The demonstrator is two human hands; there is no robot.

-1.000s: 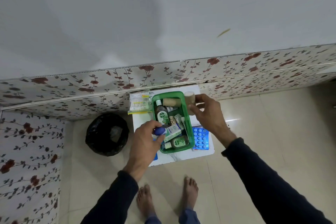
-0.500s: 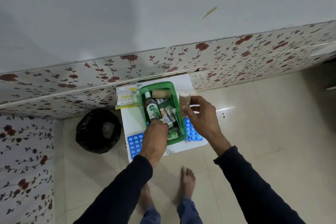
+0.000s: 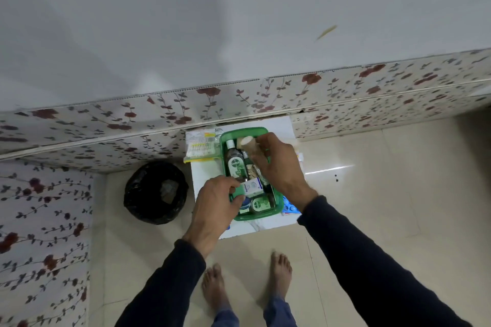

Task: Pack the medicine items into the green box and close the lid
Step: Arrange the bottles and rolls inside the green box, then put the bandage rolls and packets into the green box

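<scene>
The green box (image 3: 244,130) stands open on a small white table (image 3: 206,176). Inside it lie a dark antiseptic bottle (image 3: 235,164), a green jar (image 3: 259,204), a blue round tin (image 3: 245,206) and small packets. My right hand (image 3: 280,167) holds a tan bandage roll (image 3: 248,145) over the far half of the box. My left hand (image 3: 216,206) reaches over the box's left rim, with thumb and fingers pinching the left end of a small white carton (image 3: 253,186). A blue blister pack (image 3: 289,208) shows to the right of the box. No lid is in sight.
A packet of cotton swabs (image 3: 200,147) lies at the table's far left, against the flowered wall panel. A black-lined bin (image 3: 156,192) stands on the floor to the left of the table. My bare feet (image 3: 280,271) are on the tiles below.
My right hand has brought the bandage roll from the box's right side to over its far half. My left hand has let go of the blue tin inside the box and now pinches the white carton.
</scene>
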